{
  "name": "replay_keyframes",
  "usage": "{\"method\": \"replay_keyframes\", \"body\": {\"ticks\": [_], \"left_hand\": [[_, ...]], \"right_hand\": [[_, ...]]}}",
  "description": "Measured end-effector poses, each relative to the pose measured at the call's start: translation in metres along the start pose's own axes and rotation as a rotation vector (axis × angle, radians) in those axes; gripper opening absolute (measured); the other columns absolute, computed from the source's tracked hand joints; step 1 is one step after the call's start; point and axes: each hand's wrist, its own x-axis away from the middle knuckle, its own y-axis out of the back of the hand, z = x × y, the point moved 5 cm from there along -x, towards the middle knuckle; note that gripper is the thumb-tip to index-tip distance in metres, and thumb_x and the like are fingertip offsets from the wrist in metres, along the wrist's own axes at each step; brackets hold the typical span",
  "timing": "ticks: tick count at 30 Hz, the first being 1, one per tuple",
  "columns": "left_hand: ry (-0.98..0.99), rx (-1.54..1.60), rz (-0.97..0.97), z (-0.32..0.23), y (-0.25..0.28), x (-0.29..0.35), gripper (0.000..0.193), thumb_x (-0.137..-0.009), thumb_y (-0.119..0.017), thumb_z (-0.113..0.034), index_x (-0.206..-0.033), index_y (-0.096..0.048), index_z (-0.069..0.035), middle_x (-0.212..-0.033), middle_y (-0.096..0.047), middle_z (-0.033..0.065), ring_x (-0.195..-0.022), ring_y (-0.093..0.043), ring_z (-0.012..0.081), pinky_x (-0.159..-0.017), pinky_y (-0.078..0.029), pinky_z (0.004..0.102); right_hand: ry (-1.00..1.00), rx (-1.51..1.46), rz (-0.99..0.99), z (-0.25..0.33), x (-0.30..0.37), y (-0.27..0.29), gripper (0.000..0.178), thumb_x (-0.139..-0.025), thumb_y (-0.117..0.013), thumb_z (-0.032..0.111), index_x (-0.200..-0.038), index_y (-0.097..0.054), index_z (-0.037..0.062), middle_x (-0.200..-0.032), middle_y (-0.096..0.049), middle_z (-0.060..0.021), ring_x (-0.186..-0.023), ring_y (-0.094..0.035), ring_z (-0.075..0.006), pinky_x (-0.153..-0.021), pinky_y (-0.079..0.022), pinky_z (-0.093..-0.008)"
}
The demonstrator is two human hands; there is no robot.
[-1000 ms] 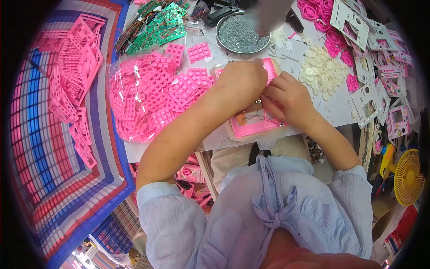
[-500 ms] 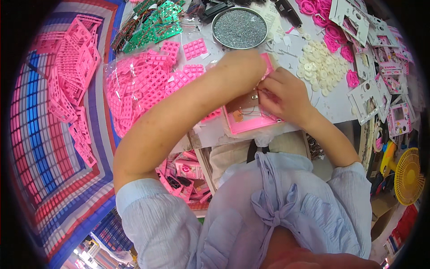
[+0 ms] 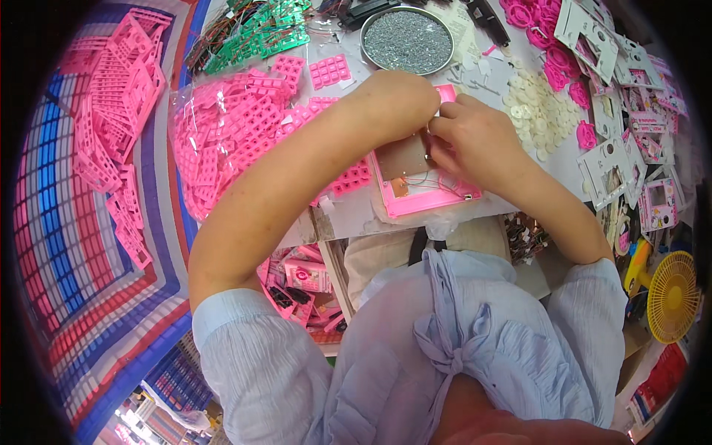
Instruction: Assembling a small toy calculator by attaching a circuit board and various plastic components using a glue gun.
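Note:
A shallow pink plastic casing point(image 3: 426, 205) lies at the table's near edge, its inside facing up, with a brownish panel point(image 3: 404, 157) and thin wires in it. My left hand point(image 3: 414, 95) bends over the casing's far part, and its fingers are hidden below the wrist. Over the casing's right side, my right hand point(image 3: 480, 137) has its thumb and fingertips drawn together close to the left hand. What the right fingertips pinch, if anything, is too small to see. A small orange-brown piece point(image 3: 400, 187) shows in the casing's near left corner.
A round metal dish of small screws point(image 3: 408, 41) stands beyond my hands. Pink keypads point(image 3: 237, 137) in a clear bag and green circuit boards point(image 3: 259, 33) are to the left. White discs point(image 3: 541, 111) and white panels point(image 3: 604, 170) lie right, above a yellow fan point(image 3: 673, 297).
The whole view has shifted slightly. My right hand has turned a little over the casing, with its fingers still drawn together; the left hand remains bent over the far part.

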Motion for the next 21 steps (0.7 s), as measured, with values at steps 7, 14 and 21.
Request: {"method": "replay_keyframes", "body": {"ticks": [7,14,21], "left_hand": [[0.133,0.128,-0.201,0.006,-0.021,0.009,0.021,-0.087,-0.060,-0.012,-0.106,-0.070,-0.006,-0.099,-0.070,0.0166,-0.094,-0.069,0.0345,-0.075,-0.056,0.0467],[0.081,0.355,-0.607,-0.008,-0.020,0.048,0.017,-0.086,-0.064,-0.009,-0.102,-0.070,-0.010,-0.102,-0.069,0.0074,-0.091,-0.068,0.0310,-0.073,-0.055,0.0419],[-0.027,0.297,-0.665,-0.009,-0.027,0.054,0.018,-0.083,-0.065,-0.007,-0.099,-0.072,-0.010,-0.102,-0.068,0.0056,-0.091,-0.068,0.0278,-0.072,-0.056,0.0404]], "right_hand": [[0.056,0.033,0.192,-0.005,-0.006,0.002,0.014,-0.079,-0.069,0.017,-0.081,-0.071,0.0033,-0.082,-0.070,-0.0112,-0.084,-0.068,-0.0300,-0.069,-0.057,-0.0446],[-0.055,0.121,0.191,0.002,-0.003,0.002,0.012,-0.078,-0.070,0.017,-0.078,-0.071,0.0049,-0.079,-0.071,-0.0118,-0.081,-0.070,-0.0302,-0.068,-0.058,-0.0432],[-0.037,0.156,0.292,0.000,-0.005,0.003,0.011,-0.077,-0.069,0.017,-0.075,-0.070,0.0055,-0.076,-0.070,-0.0135,-0.076,-0.070,-0.0319,-0.067,-0.057,-0.0435]]}}
